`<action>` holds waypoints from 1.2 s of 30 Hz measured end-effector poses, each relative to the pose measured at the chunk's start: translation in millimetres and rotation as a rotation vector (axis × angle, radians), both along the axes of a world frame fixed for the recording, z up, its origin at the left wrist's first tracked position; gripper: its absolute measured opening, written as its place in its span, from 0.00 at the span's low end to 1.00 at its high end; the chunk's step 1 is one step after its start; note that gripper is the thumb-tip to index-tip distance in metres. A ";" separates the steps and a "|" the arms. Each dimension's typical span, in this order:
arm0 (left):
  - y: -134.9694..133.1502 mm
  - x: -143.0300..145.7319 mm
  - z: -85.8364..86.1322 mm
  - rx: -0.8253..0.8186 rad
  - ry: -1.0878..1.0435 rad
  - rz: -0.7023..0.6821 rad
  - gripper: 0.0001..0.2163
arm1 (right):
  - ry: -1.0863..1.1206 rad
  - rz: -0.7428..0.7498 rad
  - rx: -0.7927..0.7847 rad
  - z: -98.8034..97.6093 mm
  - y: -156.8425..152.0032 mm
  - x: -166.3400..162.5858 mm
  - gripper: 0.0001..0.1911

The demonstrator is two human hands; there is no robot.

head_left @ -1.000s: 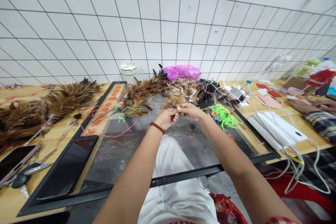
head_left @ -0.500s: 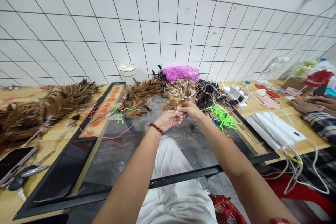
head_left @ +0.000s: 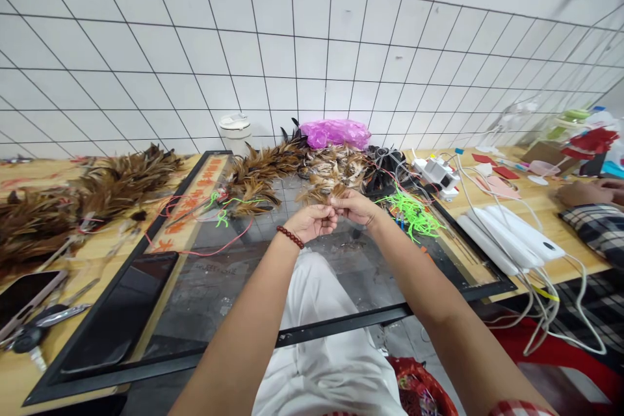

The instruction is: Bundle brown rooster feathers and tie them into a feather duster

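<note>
Tiles (head_left: 312, 45) back the glass tabletop (head_left: 219, 286) where left hand (head_left: 309, 222) and right hand (head_left: 355, 207) pinch feathers (head_left: 324, 192).

Wooden strip (head_left: 184, 222): red characters (head_left: 195, 197), possibly Chinese, illegible.

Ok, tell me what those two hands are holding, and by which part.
A small bunch of brown feathers, pinched at its quill end between the fingertips of the left hand and right hand; its tips fan out above.

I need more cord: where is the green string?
Head view: the green string lies on the glass pane, right of centre, just right of the right hand that pinches feathers, and in front of a dark bundle.
</note>
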State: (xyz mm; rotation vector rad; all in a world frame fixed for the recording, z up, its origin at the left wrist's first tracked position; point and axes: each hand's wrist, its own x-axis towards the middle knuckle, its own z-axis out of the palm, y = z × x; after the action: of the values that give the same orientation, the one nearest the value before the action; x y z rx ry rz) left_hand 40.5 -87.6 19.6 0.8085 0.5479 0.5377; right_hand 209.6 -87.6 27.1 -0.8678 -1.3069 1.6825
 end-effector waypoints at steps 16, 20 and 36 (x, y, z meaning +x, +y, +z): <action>7.3 9.5 -10.5 -0.091 -0.130 0.389 0.04 | -0.607 -0.383 0.835 -6.4 2.7 -12.2 0.34; 5.8 7.2 -5.8 -0.077 -0.114 0.471 0.02 | -0.800 -0.466 0.962 -2.8 -4.8 -14.8 0.27; 16.0 -0.4 -6.7 0.013 -0.166 0.856 0.03 | -1.057 -0.352 0.566 -20.0 9.8 -5.1 0.05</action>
State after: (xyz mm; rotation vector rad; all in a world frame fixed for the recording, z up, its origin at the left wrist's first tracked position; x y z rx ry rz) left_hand 40.1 -71.5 13.0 0.5044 0.7291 1.3809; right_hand 204.5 -77.7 7.1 -1.5771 -1.9961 0.4475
